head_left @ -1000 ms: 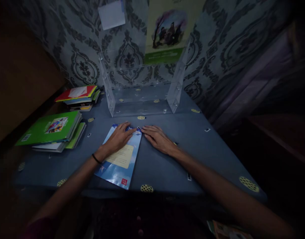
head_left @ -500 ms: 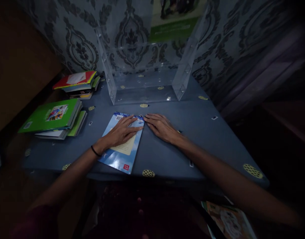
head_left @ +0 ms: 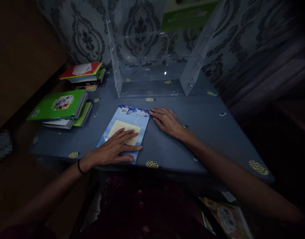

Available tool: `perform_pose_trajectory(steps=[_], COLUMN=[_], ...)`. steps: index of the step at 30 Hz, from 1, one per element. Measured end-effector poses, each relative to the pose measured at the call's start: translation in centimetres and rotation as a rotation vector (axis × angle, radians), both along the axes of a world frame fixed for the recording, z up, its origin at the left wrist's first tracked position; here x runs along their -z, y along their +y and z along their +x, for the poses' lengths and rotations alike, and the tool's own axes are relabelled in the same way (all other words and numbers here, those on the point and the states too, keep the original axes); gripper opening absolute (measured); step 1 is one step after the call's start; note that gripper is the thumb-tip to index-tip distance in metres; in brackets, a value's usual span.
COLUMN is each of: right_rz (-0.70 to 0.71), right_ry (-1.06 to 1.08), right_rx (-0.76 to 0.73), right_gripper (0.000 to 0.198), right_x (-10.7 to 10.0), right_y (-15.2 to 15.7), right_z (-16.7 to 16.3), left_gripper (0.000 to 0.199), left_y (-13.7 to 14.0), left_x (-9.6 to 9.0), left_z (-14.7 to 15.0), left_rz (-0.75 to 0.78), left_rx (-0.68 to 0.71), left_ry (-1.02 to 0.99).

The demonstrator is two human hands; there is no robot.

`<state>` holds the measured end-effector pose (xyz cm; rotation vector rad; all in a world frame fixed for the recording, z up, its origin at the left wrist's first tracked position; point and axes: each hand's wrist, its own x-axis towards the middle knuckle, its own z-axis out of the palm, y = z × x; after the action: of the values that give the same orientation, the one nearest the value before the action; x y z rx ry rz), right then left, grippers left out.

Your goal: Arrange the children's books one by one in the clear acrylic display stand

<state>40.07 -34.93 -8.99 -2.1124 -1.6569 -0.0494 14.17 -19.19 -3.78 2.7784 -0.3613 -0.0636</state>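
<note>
A light-blue book [head_left: 136,119] with a yellow text panel and barcodes along its far edge lies on the table, slightly turned. My left hand [head_left: 118,146], with a dark band at the wrist, rests flat across the book's near half, fingers spread over the panel's lower part. It covers much of a small red mark in the near corner. My right hand [head_left: 167,122] lies palm down on the cloth, its fingertips touching the book's far right corner. Those fingers are stretched out and hold nothing.
At the left stand two stacks of books, one topped by a green book [head_left: 57,104], the other by a red book [head_left: 80,70]. Behind is a clear acrylic rack [head_left: 189,83] against the patterned wall. A blue cloth [head_left: 204,142] covers the table. More books [head_left: 227,217] sit below at the right.
My left hand has slid from the book's far part toward its near edge, uncovering the barcodes. My right hand stays at the corner. The whole view has shifted slightly.
</note>
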Motion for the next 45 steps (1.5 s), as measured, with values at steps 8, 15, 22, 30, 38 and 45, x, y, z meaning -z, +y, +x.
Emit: perform_pose_trajectory(steps=[8, 15, 22, 30, 38, 45], right_rz=[0.003, 0.011, 0.052, 0.052, 0.075, 0.102], right_ry=[-0.042, -0.086, -0.014, 0.005, -0.068, -0.183], right_rx=[0.013, -0.109, -0.35, -0.431, -0.334, -0.314], right_gripper=[0.042, 0.043, 0.052, 0.07, 0.053, 0.04], right_x=[0.2, -0.7, -0.6, -0.9, -0.1, -0.8], right_y=[0.0, -1.0, -3.6, -5.0, -4.4, -4.2], right_z=[-0.2, -4.9, -9.6, -12.1, -14.0, -14.5], left_gripper=[0.048, 0.042, 0.038, 0.043, 0.043, 0.049], left_y=[-1.0, -2.0, -3.0, -1.0, 2.0, 2.5], left_x=[0.2, 2.0, 3.1, 2.8, 3.7, 2.5], left_z=[-3.4, -4.1, -4.7, -5.8, -6.3, -5.6], left_rz=[0.002, 0.059, 0.07, -0.015, -0.069, -0.553], left_rx=[0.009, -0.042, -0.105, -0.176, -0.722, -0.864], left_ry=[-0.048, -0.191, -0.314, -0.286, -0.34, -0.278])
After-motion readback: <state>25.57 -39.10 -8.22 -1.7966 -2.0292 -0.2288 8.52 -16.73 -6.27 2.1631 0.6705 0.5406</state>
